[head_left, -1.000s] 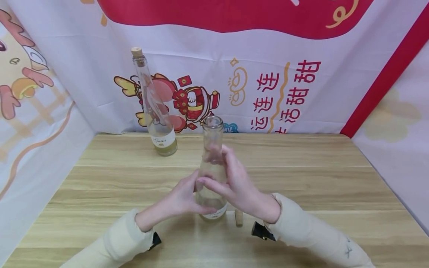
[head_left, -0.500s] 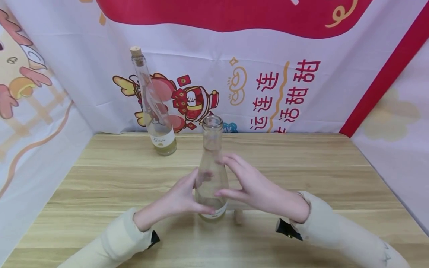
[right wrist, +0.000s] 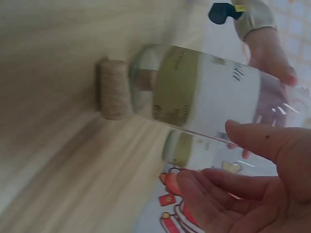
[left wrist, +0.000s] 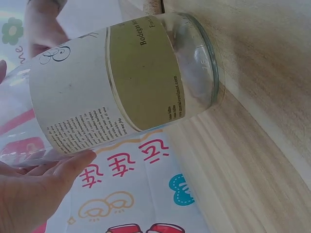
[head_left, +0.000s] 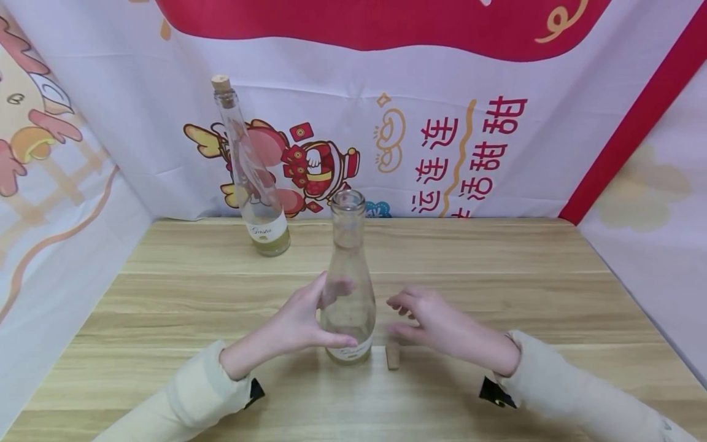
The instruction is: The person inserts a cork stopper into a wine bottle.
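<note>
An uncorked clear glass bottle [head_left: 349,288] with a white and olive label stands upright on the table. My left hand [head_left: 301,319] grips its lower body from the left, thumb across the front and fingers behind the glass. Just right of the bottle is my right hand [head_left: 436,322], apart from it, fingers loosely bent and holding nothing. Between that hand and the bottle's base lies a loose cork [head_left: 393,356]; in the right wrist view the cork [right wrist: 114,89] sits close beside the bottle's base.
A second clear bottle [head_left: 258,202], with a cork [head_left: 221,84] in its mouth, stands at the back left of the wooden table [head_left: 497,276]. A printed cloth [head_left: 375,80] hangs behind the table's far edge.
My right hand has let go of the bottle and moved right and slightly down, to near the cork. My left hand has kept its grip, and the bottle stands in the same place.
</note>
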The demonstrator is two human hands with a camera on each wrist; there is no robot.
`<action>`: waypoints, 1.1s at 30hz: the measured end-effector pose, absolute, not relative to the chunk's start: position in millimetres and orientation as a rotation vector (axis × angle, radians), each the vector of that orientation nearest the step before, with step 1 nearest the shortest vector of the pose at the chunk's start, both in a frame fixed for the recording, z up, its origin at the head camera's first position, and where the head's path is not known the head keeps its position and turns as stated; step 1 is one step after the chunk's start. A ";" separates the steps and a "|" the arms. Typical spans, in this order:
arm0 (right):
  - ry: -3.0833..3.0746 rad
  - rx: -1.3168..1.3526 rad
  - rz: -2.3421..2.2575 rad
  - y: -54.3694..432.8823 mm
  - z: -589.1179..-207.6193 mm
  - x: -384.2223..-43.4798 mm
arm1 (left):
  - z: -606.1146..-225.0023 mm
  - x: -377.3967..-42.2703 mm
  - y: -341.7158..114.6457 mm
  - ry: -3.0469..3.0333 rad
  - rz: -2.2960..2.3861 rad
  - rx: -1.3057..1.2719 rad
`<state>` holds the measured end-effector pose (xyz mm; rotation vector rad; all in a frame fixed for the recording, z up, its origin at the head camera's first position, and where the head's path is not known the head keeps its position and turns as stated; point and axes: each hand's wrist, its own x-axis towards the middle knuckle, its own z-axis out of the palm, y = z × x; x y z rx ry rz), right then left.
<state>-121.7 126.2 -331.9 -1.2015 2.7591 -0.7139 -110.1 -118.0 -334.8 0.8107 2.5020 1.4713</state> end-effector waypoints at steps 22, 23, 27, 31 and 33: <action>2.591 -0.728 -0.689 111.6 -373.3 -112.4 | -334.6 -108.5 -117.7 2.478 1.499 0.790; 2.583 -0.711 -0.688 110.3 -373.8 -111.9 | -334.5 -108.4 -117.8 2.476 1.499 0.786; 2.565 -0.686 -0.695 106.0 -377.1 -110.9 | -334.3 -108.0 -118.1 2.476 1.495 0.772; 2.557 -0.700 -0.726 104.5 -380.0 -112.5 | -334.7 -108.1 -118.6 2.471 1.495 0.769; 2.557 -0.723 -0.738 104.5 -380.6 -113.8 | -334.9 -108.0 -118.7 2.470 1.495 0.767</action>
